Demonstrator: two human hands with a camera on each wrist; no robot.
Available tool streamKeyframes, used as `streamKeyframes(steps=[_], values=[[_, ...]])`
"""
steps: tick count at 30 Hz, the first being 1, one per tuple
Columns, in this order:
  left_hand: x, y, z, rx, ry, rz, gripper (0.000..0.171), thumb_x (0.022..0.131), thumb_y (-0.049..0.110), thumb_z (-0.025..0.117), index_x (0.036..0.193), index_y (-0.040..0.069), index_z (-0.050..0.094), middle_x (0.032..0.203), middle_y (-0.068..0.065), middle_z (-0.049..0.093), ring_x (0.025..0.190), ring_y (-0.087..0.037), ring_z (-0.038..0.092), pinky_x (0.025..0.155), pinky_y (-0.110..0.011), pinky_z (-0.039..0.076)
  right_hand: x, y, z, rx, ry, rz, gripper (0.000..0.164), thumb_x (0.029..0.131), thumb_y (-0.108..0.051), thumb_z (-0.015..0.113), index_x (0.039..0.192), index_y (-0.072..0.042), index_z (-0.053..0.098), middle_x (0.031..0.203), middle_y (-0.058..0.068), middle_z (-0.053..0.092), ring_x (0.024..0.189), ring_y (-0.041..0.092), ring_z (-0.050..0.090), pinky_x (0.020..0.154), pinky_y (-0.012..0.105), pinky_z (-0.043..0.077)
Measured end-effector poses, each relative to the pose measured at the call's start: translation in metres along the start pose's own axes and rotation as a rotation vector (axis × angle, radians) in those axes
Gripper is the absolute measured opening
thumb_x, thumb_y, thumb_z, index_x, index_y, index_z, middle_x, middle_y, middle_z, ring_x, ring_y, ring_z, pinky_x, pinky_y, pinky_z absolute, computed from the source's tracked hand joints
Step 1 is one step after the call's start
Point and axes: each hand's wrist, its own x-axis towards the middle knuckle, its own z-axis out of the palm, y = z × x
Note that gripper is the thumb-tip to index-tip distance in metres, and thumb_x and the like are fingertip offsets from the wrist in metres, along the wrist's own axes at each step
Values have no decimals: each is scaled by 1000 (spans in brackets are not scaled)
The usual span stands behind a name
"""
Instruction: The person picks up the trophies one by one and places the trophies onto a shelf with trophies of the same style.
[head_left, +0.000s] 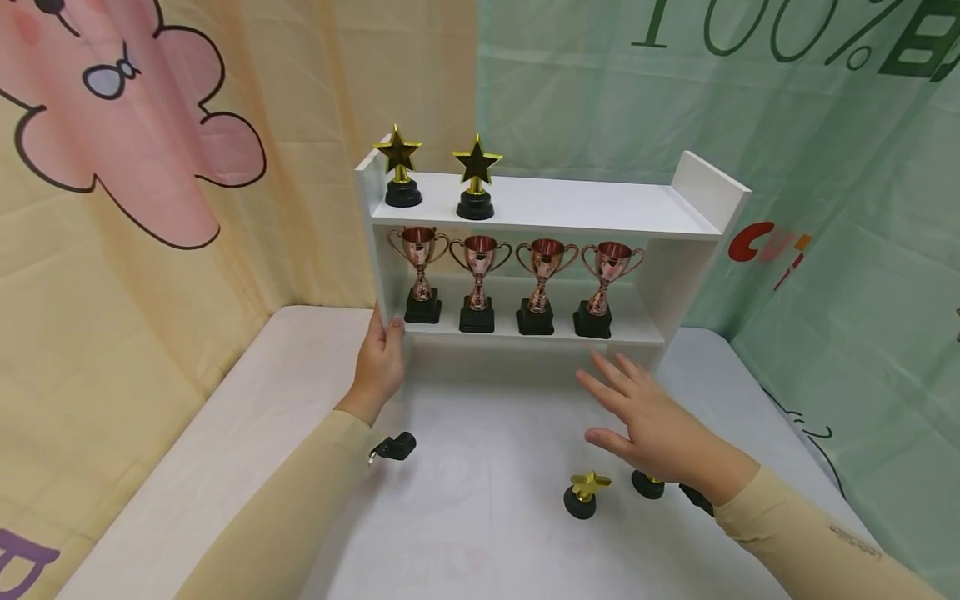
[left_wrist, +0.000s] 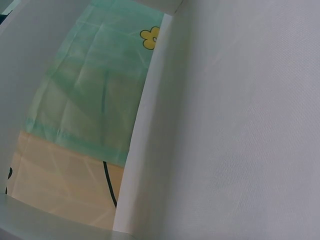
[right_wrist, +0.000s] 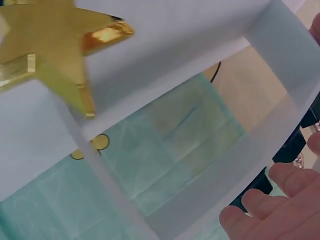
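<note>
My left hand (head_left: 380, 367) grips the lower left side panel of a white two-tier shelf (head_left: 570, 204), thumb on the front. My right hand (head_left: 656, 425) is spread in front of the shelf's lower right, fingers apart and holding nothing. In the right wrist view its fingers (right_wrist: 295, 210) show by the lower board. Two gold star trophies (head_left: 397, 158) (head_left: 476, 167) stand on the top board at the left. Several bronze cup trophies (head_left: 477, 275) with black bases line the middle board. The left wrist view shows no fingers.
A gold star trophy (head_left: 582, 493) stands on the white tabletop (head_left: 480, 467) below the right hand. Another black-based one (head_left: 648, 485) is partly hidden by that hand. Yellow (head_left: 315, 167) and green (head_left: 570, 100) curtains surround the table at the back and sides.
</note>
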Motion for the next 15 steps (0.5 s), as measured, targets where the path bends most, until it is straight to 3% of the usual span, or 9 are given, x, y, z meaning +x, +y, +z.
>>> streamKeyframes(steps=[7,15], values=[[0,0,0,1,6,15,58,115,29,33,170,26,15,171,-13,30,157,-38,33,124,-63,30,-11,12,6,8,-29,60,80,100,-45,70,166,-21,34,175,17,20,159,51,14,118,75,28],[1,-2,0,12,1,6,57,116,30,33,170,26,15,172,-12,29,158,-38,31,126,-62,28,-21,18,11,6,-55,102,87,97,-69,57,167,-23,32,175,17,21,158,53,15,118,76,27]])
